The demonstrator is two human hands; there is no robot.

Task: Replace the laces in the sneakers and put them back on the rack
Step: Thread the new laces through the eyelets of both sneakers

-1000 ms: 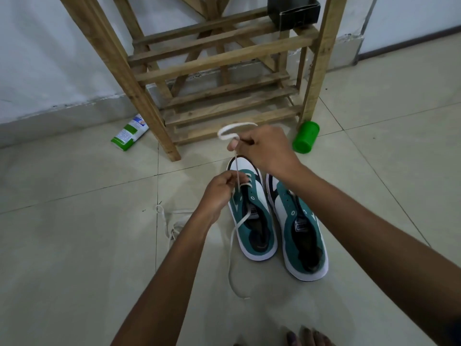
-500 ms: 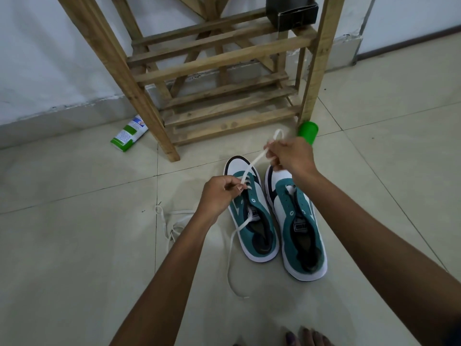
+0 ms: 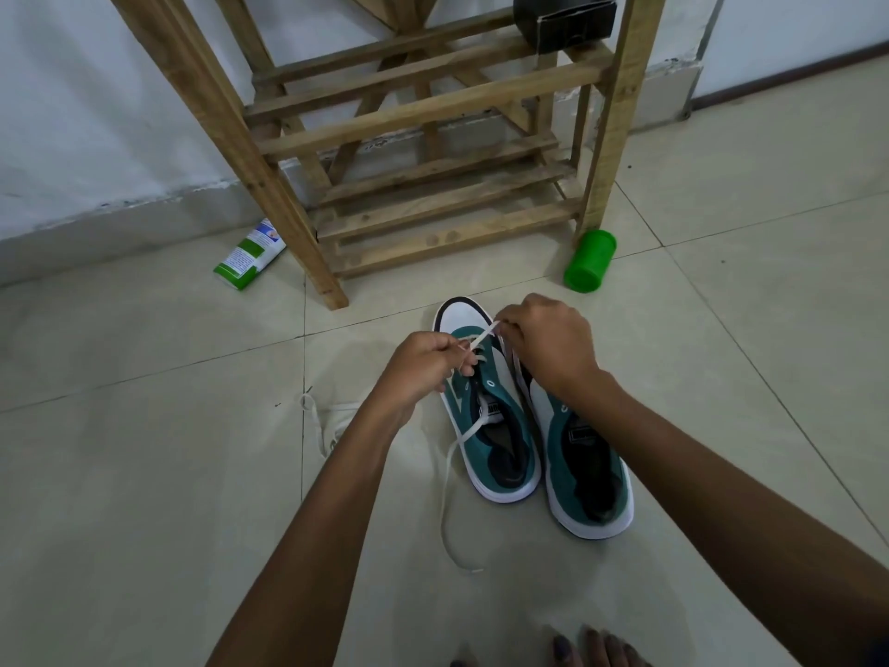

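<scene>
Two teal and white sneakers stand side by side on the tiled floor, toes toward the wooden rack (image 3: 435, 117). My left hand (image 3: 423, 365) pinches a white lace (image 3: 450, 474) at the eyelets of the left sneaker (image 3: 490, 426). My right hand (image 3: 548, 341) pinches the same lace's short end over the toe, stretched tight between both hands. The lace's long tail trails down over the floor at the shoe's left side. The right sneaker (image 3: 584, 459) has no lace showing; my right wrist covers its toe.
A second white lace (image 3: 315, 423) lies loose on the floor left of my left forearm. A green cup (image 3: 589, 262) lies by the rack's right leg, a green and white tube (image 3: 250, 255) by its left leg. A black box (image 3: 565, 14) sits on the rack. My toes (image 3: 591, 649) show at the bottom.
My right hand has come down and back from near the rack to just above the left sneaker's toe, shortening the lace loop it held high. My left hand stayed at the eyelets.
</scene>
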